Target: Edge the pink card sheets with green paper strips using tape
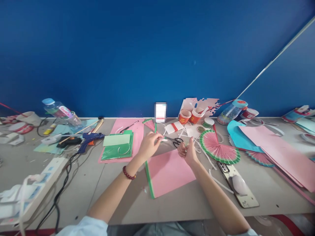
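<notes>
At the far left of the grey table point(118, 209) lies a white power strip point(36, 183). Behind it, by the blue wall, a clear plastic water bottle with a light-blue cap point(60, 111) lies on its side. A blue glue gun point(90, 139) rests just left of a stack of green paper sheets point(118, 149).

The left hand point(150, 144), with a dark red bead bracelet point(128, 173) on its wrist, hovers right of that stack. Its fingertips point(159, 137) are drawn together close to the blade tips of the black-handled scissors point(176, 141). Whether they pinch anything is too small to tell.

The pink paper sheet with a green strip along its left edge point(169, 172) lies flat on the table, below and between the two hands. Its far edge sits just under the fingers of both, and neither hand visibly touches it.

The right hand point(188, 152) is curled into a loose fist with the thumb up, just right of the scissors' handles. I cannot tell whether it grips one of the white paper strips point(209, 159) beside it.

Further right lie a round pleated paper fan, pink with a green rim point(218, 147), and a phone in a pale case point(237, 185).
</notes>
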`<state>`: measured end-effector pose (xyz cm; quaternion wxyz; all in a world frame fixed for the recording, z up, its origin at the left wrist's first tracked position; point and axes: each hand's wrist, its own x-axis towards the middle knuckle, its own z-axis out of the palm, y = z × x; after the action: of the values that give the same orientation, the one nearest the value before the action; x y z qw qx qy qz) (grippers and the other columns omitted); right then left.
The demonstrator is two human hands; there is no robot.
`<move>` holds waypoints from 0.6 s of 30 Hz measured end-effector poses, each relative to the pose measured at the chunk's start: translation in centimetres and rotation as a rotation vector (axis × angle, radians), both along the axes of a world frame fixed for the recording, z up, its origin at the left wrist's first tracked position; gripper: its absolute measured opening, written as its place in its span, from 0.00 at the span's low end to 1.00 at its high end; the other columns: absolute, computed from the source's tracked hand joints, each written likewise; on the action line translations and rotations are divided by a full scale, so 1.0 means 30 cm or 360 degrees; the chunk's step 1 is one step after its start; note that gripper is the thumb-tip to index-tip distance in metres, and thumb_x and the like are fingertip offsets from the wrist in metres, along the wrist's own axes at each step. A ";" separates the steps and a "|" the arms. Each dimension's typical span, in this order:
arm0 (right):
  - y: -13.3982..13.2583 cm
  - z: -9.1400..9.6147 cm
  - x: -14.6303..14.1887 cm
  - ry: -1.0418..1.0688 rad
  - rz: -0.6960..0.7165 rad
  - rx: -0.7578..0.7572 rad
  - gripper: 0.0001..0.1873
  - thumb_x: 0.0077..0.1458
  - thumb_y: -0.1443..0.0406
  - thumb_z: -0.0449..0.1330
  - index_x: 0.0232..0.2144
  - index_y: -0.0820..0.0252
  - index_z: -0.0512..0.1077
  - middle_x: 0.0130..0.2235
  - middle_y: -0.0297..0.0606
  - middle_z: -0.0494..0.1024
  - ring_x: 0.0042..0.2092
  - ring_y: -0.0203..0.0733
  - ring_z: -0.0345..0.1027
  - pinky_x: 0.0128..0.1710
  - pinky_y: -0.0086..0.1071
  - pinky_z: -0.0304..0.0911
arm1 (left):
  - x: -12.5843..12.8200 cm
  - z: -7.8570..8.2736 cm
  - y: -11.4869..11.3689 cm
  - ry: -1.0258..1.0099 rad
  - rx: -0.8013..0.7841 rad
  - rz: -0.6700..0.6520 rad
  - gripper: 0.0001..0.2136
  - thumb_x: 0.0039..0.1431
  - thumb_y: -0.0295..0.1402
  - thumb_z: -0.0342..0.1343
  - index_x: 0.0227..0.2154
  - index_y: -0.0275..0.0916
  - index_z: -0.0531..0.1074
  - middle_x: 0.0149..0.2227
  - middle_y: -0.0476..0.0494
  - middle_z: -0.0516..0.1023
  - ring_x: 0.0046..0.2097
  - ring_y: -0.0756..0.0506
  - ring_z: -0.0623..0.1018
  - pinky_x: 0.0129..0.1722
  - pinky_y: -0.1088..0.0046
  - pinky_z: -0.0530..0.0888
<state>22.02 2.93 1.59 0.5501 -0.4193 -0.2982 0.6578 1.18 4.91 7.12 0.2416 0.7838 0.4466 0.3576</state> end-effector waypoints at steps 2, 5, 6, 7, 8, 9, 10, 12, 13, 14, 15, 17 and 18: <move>0.003 -0.012 0.001 -0.0085 0.0090 -0.0011 0.33 0.46 0.37 0.49 0.14 0.55 0.45 0.13 0.22 0.42 0.15 0.27 0.35 0.14 0.26 0.29 | -0.046 -0.010 0.051 0.0259 0.0156 0.0123 0.09 0.60 0.32 0.47 0.35 0.43 0.73 0.32 0.44 0.75 0.40 0.42 0.69 0.45 0.63 0.62; -0.002 -0.016 -0.007 -0.0220 0.0025 0.0086 0.28 0.45 0.49 0.63 0.17 0.56 0.50 0.14 0.21 0.47 0.14 0.25 0.37 0.13 0.24 0.34 | -0.104 -0.044 0.140 0.0485 0.0278 0.0367 0.11 0.60 0.29 0.46 0.39 0.44 0.72 0.34 0.43 0.76 0.43 0.40 0.70 0.46 0.61 0.60; -0.006 -0.013 -0.011 -0.0206 0.0021 0.0135 0.24 0.45 0.52 0.64 0.19 0.57 0.53 0.15 0.21 0.52 0.15 0.25 0.40 0.13 0.24 0.38 | -0.118 -0.058 0.168 0.0532 0.0289 0.0430 0.11 0.59 0.28 0.46 0.40 0.44 0.72 0.34 0.43 0.77 0.43 0.39 0.70 0.47 0.60 0.60; -0.009 -0.008 -0.016 -0.0172 0.0035 0.0174 0.21 0.46 0.53 0.63 0.21 0.57 0.57 0.17 0.22 0.56 0.15 0.26 0.44 0.14 0.24 0.42 | -0.130 -0.073 0.194 0.0567 0.0276 0.0439 0.12 0.59 0.27 0.45 0.41 0.44 0.71 0.34 0.43 0.77 0.44 0.39 0.70 0.47 0.60 0.60; -0.013 -0.003 -0.020 -0.0134 0.0065 0.0203 0.18 0.48 0.53 0.62 0.25 0.57 0.60 0.19 0.24 0.60 0.16 0.27 0.48 0.15 0.24 0.45 | -0.139 -0.088 0.217 0.0594 0.0258 0.0438 0.13 0.58 0.26 0.45 0.42 0.43 0.70 0.35 0.43 0.77 0.44 0.39 0.70 0.48 0.60 0.60; -0.015 0.002 -0.023 -0.0106 0.0098 0.0226 0.15 0.49 0.53 0.61 0.29 0.56 0.63 0.22 0.25 0.63 0.18 0.28 0.51 0.16 0.25 0.49 | -0.146 -0.103 0.237 0.0614 0.0239 0.0447 0.14 0.58 0.25 0.45 0.43 0.43 0.70 0.36 0.42 0.77 0.46 0.39 0.71 0.48 0.60 0.60; -0.017 0.007 -0.024 -0.0089 0.0127 0.0248 0.15 0.49 0.54 0.61 0.33 0.55 0.64 0.25 0.27 0.66 0.20 0.29 0.55 0.17 0.25 0.52 | -0.151 -0.115 0.253 0.0617 0.0219 0.0452 0.14 0.57 0.23 0.45 0.42 0.43 0.71 0.37 0.42 0.77 0.46 0.39 0.71 0.48 0.60 0.61; -0.019 0.015 -0.024 -0.0068 0.0138 0.0279 0.17 0.48 0.56 0.63 0.39 0.55 0.66 0.28 0.30 0.68 0.24 0.31 0.59 0.19 0.26 0.54 | -0.158 -0.134 0.275 0.0600 0.0173 0.0436 0.14 0.55 0.22 0.45 0.40 0.41 0.71 0.39 0.40 0.77 0.45 0.39 0.72 0.45 0.61 0.64; -0.018 0.018 -0.023 -0.0042 0.0122 0.0285 0.18 0.47 0.57 0.63 0.40 0.56 0.67 0.29 0.30 0.68 0.24 0.30 0.58 0.19 0.26 0.54 | -0.161 -0.139 0.280 0.0591 0.0157 0.0426 0.14 0.54 0.22 0.46 0.40 0.40 0.71 0.38 0.40 0.77 0.43 0.39 0.73 0.43 0.62 0.66; -0.016 0.021 -0.020 -0.0004 0.0101 0.0279 0.19 0.46 0.58 0.64 0.40 0.56 0.68 0.28 0.29 0.67 0.23 0.29 0.56 0.18 0.25 0.52 | -0.164 -0.141 0.282 0.0581 0.0146 0.0409 0.14 0.53 0.22 0.47 0.39 0.40 0.71 0.39 0.40 0.77 0.42 0.40 0.74 0.43 0.63 0.67; -0.014 0.023 -0.017 0.0036 0.0081 0.0260 0.18 0.46 0.58 0.64 0.40 0.56 0.68 0.25 0.27 0.65 0.21 0.28 0.52 0.17 0.24 0.48 | -0.170 -0.140 0.280 0.0576 0.0142 0.0389 0.13 0.52 0.23 0.49 0.40 0.39 0.71 0.40 0.40 0.77 0.43 0.40 0.74 0.43 0.64 0.67; -0.009 0.024 -0.010 0.0087 0.0037 0.0196 0.16 0.47 0.57 0.63 0.38 0.56 0.68 0.20 0.23 0.55 0.18 0.27 0.41 0.15 0.22 0.39 | -0.191 -0.129 0.269 0.0540 0.0185 0.0356 0.12 0.53 0.26 0.50 0.41 0.39 0.71 0.44 0.40 0.76 0.47 0.41 0.72 0.48 0.65 0.67; -0.007 0.024 -0.006 0.0090 0.0006 0.0162 0.14 0.49 0.56 0.62 0.35 0.56 0.68 0.18 0.21 0.51 0.17 0.27 0.37 0.15 0.22 0.36 | -0.208 -0.121 0.261 0.0513 0.0225 0.0355 0.12 0.54 0.27 0.50 0.41 0.39 0.70 0.46 0.40 0.74 0.50 0.41 0.71 0.51 0.64 0.65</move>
<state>21.85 2.73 2.31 0.5778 -0.3715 -0.3165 0.6542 -5.08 12.75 3.48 0.0704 0.7915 0.5373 0.2825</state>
